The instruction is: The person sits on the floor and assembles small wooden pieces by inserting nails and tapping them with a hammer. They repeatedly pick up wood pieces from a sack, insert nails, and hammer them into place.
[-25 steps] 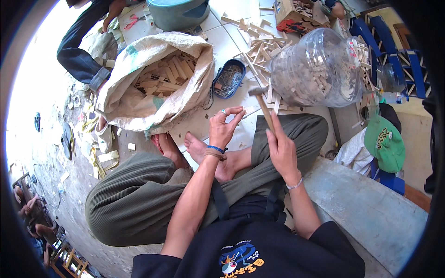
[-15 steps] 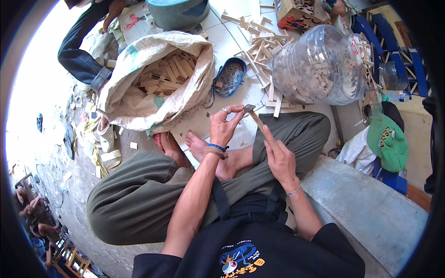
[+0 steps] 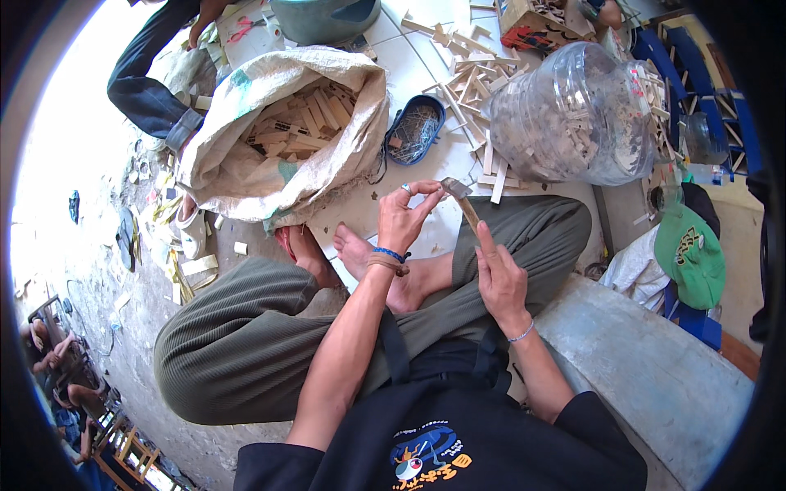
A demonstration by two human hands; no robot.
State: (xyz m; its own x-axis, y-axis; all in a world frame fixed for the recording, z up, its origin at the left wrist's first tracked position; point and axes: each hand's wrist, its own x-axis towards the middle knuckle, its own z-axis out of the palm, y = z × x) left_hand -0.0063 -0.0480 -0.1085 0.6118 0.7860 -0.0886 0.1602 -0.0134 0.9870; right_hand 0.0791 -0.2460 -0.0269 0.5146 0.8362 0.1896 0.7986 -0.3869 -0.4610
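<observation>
My right hand (image 3: 501, 282) is wrapped round the wooden handle of a hammer (image 3: 468, 213), its forefinger stretched along the shaft. The metal hammer head is up at the fingertips of my left hand (image 3: 403, 219). Thumb and forefinger of that hand are pinched together; whatever is between them is too small or hidden to make out. Both hands are over my crossed legs, above the tiled floor. Beyond them lies a blue oval tray (image 3: 436, 141) of thin metal nails, with a small wooden piece at its edge.
An open woven sack (image 3: 205, 168) of wooden pieces stands at the far left, near another person's leg (image 3: 147, 90). Wooden frame pieces (image 3: 471, 78) lie heaped beyond the tray. A large clear plastic jug (image 3: 565, 119) is to their right. A grey bench (image 3: 647, 360) runs along my right side.
The hammer head has lifted and tilted slightly at my left fingertips. My left hand keeps its pinch, and my right hand keeps hold of the handle. The whole view has shifted slightly.
</observation>
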